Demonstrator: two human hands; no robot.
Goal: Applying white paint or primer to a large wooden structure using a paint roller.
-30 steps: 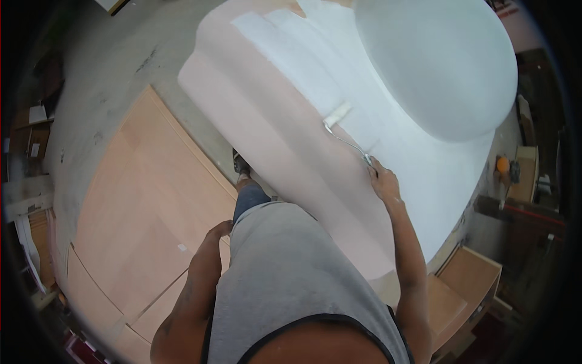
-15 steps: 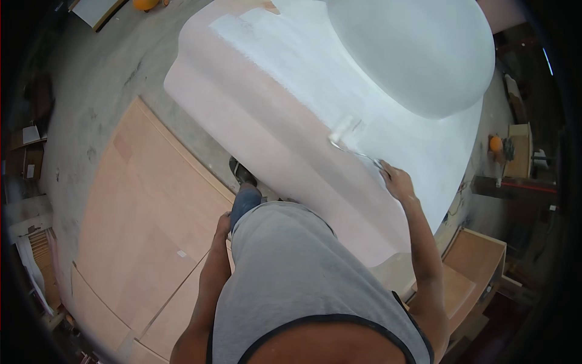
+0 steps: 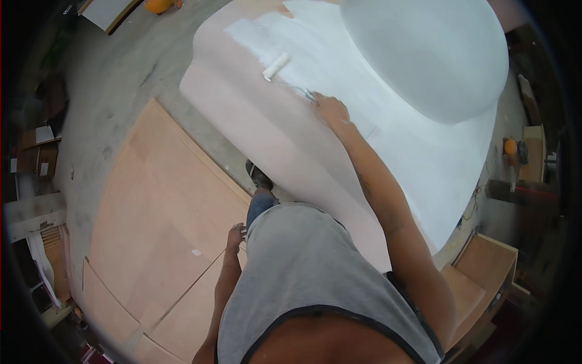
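Observation:
My right hand (image 3: 332, 110) is closed round the handle of a paint roller (image 3: 277, 67). Its white sleeve rests at the border between the wet-looking white coat and the bare pale pink part of a large curved panel (image 3: 285, 133). White covers the panel's right and far portion, around a big smooth grey dome (image 3: 430, 54). Down beside my left leg hangs my left hand (image 3: 235, 236), its fingers loosely apart and nothing seen in them. Behind that hand lie flat wooden sheets.
Light brown wooden sheets (image 3: 157, 200) lie left of me, with a gap of concrete floor (image 3: 206, 133) between them and the panel. An open wooden box (image 3: 485, 273) stands at lower right. Orange round objects (image 3: 159, 5) sit at far left and right. Boxes (image 3: 37, 155) line the left side.
My right hand has pushed the roller away from me and to the left along the paint border. My left hand has turned slightly, with its fingers more visible. The whole view has shifted a little.

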